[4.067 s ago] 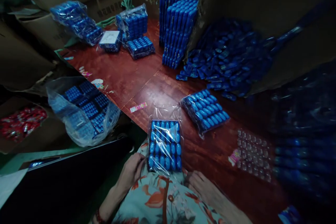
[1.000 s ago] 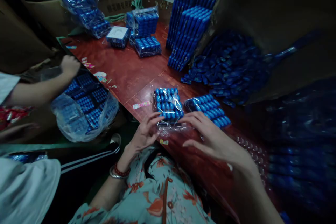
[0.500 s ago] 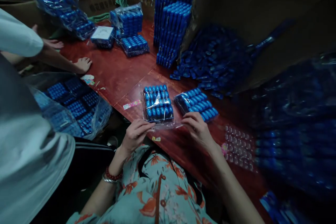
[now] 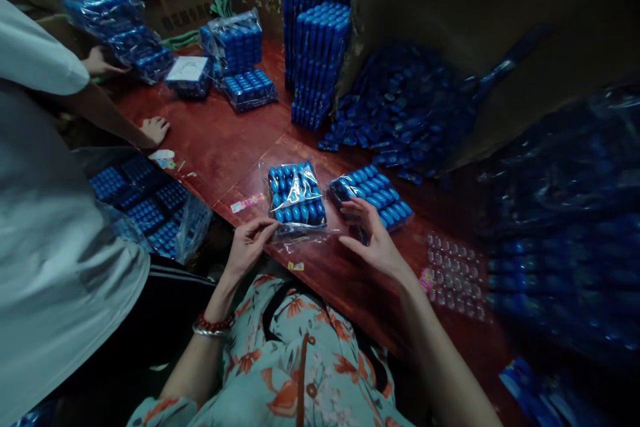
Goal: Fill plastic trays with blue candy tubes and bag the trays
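Note:
A clear plastic bag (image 4: pixel 300 235) lies before me with a pack of blue, rounded pieces in rows (image 4: pixel 297 193) inside it. My left hand (image 4: pixel 250 245) pinches the near left corner of the bag. Over the table, right of the bag's mouth, my right hand (image 4: pixel 369 237) is off the plastic, its thumb and fingers apart. Beyond its fingertips rests a second pack of blue pieces (image 4: pixel 377 190), partly covered by that hand. A small yellow label (image 4: pixel 296 266) lies near the table edge.
A clear moulded tray (image 4: pixel 456 273) lies at right. Loose blue pieces (image 4: pixel 400 113) spill from a carton (image 4: pixel 500 127). Tall blue stacks (image 4: pixel 320 60) and bagged packs (image 4: pixel 235 43) stand behind. At left a co-worker's hand (image 4: pixel 156 130) rests on the red table (image 4: pixel 235 140).
My right hand has let go of the bag's near edge and opened. My left hand still pinches the left corner. The co-worker's far hand has moved to the bagged packs at the back left.

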The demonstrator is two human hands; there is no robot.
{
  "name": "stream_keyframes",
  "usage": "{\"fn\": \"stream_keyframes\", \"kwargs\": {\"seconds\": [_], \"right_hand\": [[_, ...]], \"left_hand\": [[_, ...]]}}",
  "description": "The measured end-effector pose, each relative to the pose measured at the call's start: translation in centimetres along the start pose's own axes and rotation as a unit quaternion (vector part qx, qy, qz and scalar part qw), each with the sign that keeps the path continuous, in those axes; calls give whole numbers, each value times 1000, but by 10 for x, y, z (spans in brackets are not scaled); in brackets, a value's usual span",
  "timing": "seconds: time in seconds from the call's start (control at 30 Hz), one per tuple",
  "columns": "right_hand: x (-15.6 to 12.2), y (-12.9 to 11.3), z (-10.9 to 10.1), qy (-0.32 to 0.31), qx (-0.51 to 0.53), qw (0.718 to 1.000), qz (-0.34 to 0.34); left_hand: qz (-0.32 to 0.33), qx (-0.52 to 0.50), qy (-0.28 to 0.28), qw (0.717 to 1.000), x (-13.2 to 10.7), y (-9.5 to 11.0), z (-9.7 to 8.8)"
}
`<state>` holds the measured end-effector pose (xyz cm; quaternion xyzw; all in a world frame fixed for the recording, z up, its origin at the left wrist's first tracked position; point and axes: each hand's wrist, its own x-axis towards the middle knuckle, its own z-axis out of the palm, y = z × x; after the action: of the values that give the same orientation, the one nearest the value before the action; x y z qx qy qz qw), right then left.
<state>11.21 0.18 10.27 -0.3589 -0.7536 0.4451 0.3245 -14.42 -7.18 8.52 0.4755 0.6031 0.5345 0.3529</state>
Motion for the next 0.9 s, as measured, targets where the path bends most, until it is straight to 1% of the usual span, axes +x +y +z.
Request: {"fn": "stream_keyframes", "kwargs": {"seconds": [0.07,0.1,0.13,0.17,0.23,0.3,0.37,0.43,0.5,0.57,0.7,0.73,0.8,0.87,0.9], "right_hand": [[8,-3,-2,-59,-67,995,-32],[12,-4,-2,-80,-89,992,-43],[16,-4,-2,-85,-98,990,-47],[19,-3,-1,-76,-96,992,-42],[21,-1,4,-33,-67,997,-12],[19,3,9,2,-36,999,24],[12,8,12,20,-18,999,43],[3,11,14,25,-9,999,39],[-6,14,15,14,-4,999,33],[-14,19,19,0,-3,999,46],[-17,30,35,-7,10,997,76],[-16,31,39,-19,11,997,76],[-15,31,45,-55,7,995,80],[-15,26,46,-82,14,993,86],[-16,22,44,-83,30,992,89]], "left_hand": [[-2,0,4,1000,1,-3,0],[-2,0,6,1000,2,-4,-1],[-3,1,6,1000,2,-6,-1],[-5,2,3,1000,2,-6,-2],[2,12,-13,1000,-1,-7,-4],[31,36,-23,999,-5,-8,-7],[68,65,-23,995,-12,-10,-10],[86,82,-23,993,-21,-15,-13],[67,82,-36,994,-31,-22,-15],[22,82,-48,995,-38,-31,-15],[-69,88,-34,993,-45,-47,-9],[-86,78,-48,992,-44,-49,-6],[-115,50,-104,987,-43,-47,-3],[-133,26,-149,980,-41,-39,-2],[-135,15,-156,978,-41,-33,-4]]}}
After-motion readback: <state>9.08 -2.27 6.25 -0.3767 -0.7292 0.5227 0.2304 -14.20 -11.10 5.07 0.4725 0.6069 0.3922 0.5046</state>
